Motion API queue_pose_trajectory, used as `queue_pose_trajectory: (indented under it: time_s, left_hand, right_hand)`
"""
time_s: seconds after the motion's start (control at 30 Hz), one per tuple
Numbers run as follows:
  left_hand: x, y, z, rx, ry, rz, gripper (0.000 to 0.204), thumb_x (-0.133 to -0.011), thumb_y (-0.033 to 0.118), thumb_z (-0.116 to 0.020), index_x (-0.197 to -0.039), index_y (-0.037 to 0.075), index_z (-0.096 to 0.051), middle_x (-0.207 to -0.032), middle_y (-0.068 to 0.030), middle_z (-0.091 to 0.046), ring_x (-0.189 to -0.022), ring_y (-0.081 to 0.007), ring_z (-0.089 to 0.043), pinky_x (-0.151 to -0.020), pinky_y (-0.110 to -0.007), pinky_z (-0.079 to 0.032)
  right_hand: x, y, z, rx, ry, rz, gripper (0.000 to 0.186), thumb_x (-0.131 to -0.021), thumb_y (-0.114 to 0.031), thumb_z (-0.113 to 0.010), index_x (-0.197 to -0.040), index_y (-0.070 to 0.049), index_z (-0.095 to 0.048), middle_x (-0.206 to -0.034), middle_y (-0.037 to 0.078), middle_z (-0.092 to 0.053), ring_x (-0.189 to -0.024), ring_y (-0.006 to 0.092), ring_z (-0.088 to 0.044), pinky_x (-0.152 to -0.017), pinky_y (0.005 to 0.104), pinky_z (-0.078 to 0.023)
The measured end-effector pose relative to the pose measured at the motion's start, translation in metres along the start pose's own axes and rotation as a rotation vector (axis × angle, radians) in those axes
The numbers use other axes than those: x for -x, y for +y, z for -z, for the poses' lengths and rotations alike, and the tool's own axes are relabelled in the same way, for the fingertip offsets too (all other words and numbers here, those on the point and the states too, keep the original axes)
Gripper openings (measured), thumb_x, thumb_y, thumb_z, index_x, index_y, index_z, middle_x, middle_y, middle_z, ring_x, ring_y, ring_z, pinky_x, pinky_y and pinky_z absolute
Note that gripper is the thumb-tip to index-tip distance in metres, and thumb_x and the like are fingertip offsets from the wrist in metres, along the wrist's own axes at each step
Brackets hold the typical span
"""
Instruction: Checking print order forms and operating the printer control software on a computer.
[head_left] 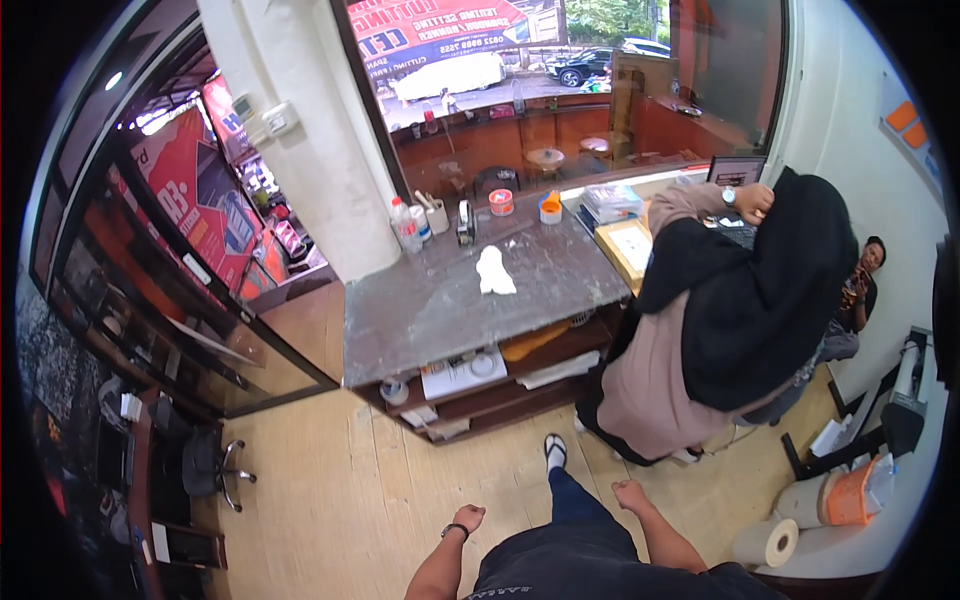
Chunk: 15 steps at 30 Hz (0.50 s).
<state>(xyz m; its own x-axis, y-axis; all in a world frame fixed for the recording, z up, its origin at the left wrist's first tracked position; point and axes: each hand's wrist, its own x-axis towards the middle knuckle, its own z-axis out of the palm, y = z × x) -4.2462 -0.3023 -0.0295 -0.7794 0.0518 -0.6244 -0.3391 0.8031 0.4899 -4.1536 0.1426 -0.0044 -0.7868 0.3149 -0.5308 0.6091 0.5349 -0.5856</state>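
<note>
My left hand [469, 517], with a dark band at the wrist, hangs low over the wooden floor. Its fingers are curled into a loose fist, and I see nothing in it. To the right, my right hand [629, 495] is also curled closed, with no thing showing in it. Neither touches anything. Ahead stands a dark counter [410, 320] with open shelves below. On its top lies a crumpled white cloth [494, 271], beyond reach of both hands as they hang.
A person in a black head covering [780, 290] leans at the counter's right end; another person [855, 290] is behind. Bottles [405, 228] and tape rolls [501, 202] line the counter's back. An office chair [205, 465] stands left, a large roll [768, 543] lower right.
</note>
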Motion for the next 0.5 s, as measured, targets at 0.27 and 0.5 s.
queue_pose_trajectory:
  time_s: [0.27,0.5]
  left_hand:
    - [-0.082,0.139,0.075,0.015,0.271,-0.179,0.028,-0.087,0.024,-0.059,-0.099,0.002,-0.070,-0.099,-0.0223,-0.069,-0.093,-0.0383,-0.067,-0.085,-0.044,-0.053]
    - [-0.124,0.318,0.143,0.166,0.706,-0.576,0.016,-0.086,0.011,-0.061,-0.097,0.000,-0.063,-0.091,-0.0187,-0.060,-0.088,-0.0391,-0.059,-0.079,-0.047,-0.048]
  right_hand:
    - [-0.133,-0.181,0.045,0.049,0.034,0.303,0.031,-0.085,-0.029,-0.060,-0.081,0.000,-0.069,-0.084,0.023,-0.068,-0.082,0.0432,-0.066,-0.072,0.0507,-0.052]
    - [-0.261,-0.372,0.148,-0.138,0.440,0.544,0.020,-0.087,-0.020,-0.065,-0.089,-0.002,-0.056,-0.084,0.019,-0.065,-0.081,0.0405,-0.064,-0.070,0.0496,-0.050]
